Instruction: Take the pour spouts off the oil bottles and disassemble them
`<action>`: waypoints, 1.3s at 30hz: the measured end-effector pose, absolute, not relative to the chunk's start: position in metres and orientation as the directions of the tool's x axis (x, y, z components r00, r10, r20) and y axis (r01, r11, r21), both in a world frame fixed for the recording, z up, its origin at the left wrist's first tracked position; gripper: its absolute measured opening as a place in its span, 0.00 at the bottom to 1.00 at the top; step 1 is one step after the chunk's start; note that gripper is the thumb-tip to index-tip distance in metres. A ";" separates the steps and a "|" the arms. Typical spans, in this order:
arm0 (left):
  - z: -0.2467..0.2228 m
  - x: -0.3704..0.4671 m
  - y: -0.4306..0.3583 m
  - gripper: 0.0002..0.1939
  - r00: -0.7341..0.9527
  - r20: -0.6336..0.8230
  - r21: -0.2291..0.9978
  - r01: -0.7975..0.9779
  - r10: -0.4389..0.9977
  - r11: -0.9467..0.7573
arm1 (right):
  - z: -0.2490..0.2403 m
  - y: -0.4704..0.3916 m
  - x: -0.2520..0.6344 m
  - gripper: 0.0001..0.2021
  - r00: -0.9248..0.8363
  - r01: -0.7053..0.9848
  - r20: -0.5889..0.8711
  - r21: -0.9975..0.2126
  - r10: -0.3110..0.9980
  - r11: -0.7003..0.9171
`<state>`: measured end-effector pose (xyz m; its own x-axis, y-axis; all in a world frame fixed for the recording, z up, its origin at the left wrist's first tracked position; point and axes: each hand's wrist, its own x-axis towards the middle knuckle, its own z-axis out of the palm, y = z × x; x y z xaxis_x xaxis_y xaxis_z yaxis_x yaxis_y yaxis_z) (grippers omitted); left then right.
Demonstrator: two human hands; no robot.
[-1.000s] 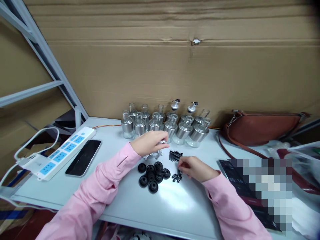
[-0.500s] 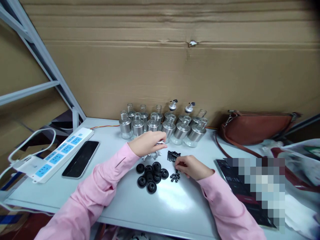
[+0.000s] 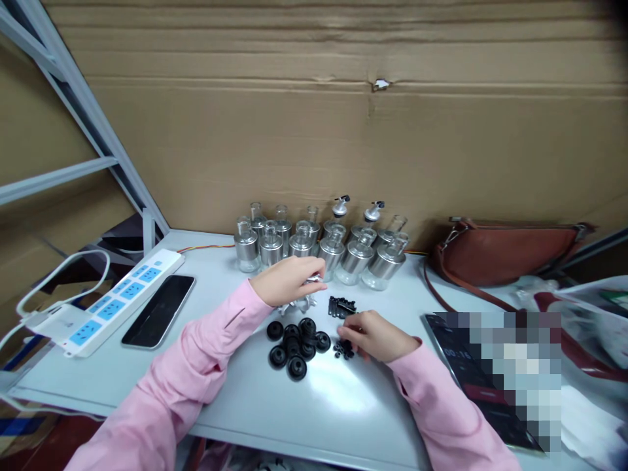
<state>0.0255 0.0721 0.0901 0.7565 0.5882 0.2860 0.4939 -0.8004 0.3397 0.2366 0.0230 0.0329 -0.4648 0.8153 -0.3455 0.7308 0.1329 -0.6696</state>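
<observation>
My left hand (image 3: pixel 290 280) is closed on a small silver part (image 3: pixel 314 279), above a pile of silver parts (image 3: pixel 300 306) it partly hides. My right hand (image 3: pixel 373 335) has its fingertips down at a cluster of tiny black rings (image 3: pixel 343 350); the fingers are closed together, and whatever they hold is too small to make out. Just behind those fingers lies a group of small black pieces (image 3: pixel 340 306). Black round stoppers (image 3: pixel 296 367) are heaped between my forearms. Glass bottles with metal bands (image 3: pixel 356 256) stand in rows behind, two with silver-and-black tops (image 3: pixel 373 210).
On the left lie a white power strip (image 3: pixel 122 301) and a dark phone (image 3: pixel 159 311). A brown bag (image 3: pixel 515 252) with its strap, a tablet (image 3: pixel 456 353) and white plastic bags are on the right. A cardboard wall (image 3: pixel 294 131) rises behind the table (image 3: pixel 275 425).
My right hand has shifted slightly left and down, its fingertips now over the tiny black rings. My left hand has hardly moved.
</observation>
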 end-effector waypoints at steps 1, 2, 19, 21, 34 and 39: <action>0.090 0.025 0.072 0.06 0.755 0.285 0.340 0.496 0.590 -0.799 | 0.033 0.022 0.234 0.12 -0.470 0.730 -0.343 -0.670 0.814 0.139; 0.090 0.025 0.072 0.06 0.755 0.285 0.338 0.498 0.591 -0.798 | 0.033 0.021 0.232 0.11 -0.471 0.730 -0.339 -0.669 0.814 0.144; 0.094 0.023 0.069 0.06 0.743 0.286 0.369 0.497 0.605 -0.785 | 0.032 0.021 0.233 0.12 -0.488 0.736 -0.274 -0.640 0.829 0.222; 0.094 0.023 0.069 0.06 0.741 0.289 0.370 0.497 0.605 -0.785 | 0.031 0.021 0.236 0.11 -0.487 0.739 -0.278 -0.637 0.828 0.220; 0.101 0.025 0.063 0.08 0.695 0.433 0.309 0.484 0.574 -0.819 | 0.034 0.024 0.248 0.18 -0.494 0.709 -0.295 -0.681 0.818 0.182; 0.089 0.031 0.056 0.06 0.427 0.536 0.542 0.487 0.728 -0.685 | 0.044 0.018 0.231 0.14 -0.400 0.434 0.048 -0.869 0.915 0.236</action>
<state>0.0310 0.0563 0.0888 0.4273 0.7278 0.5364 0.4866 -0.6852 0.5420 0.2308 0.0182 0.0444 -0.4000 0.9152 0.0483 0.4342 0.2356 -0.8695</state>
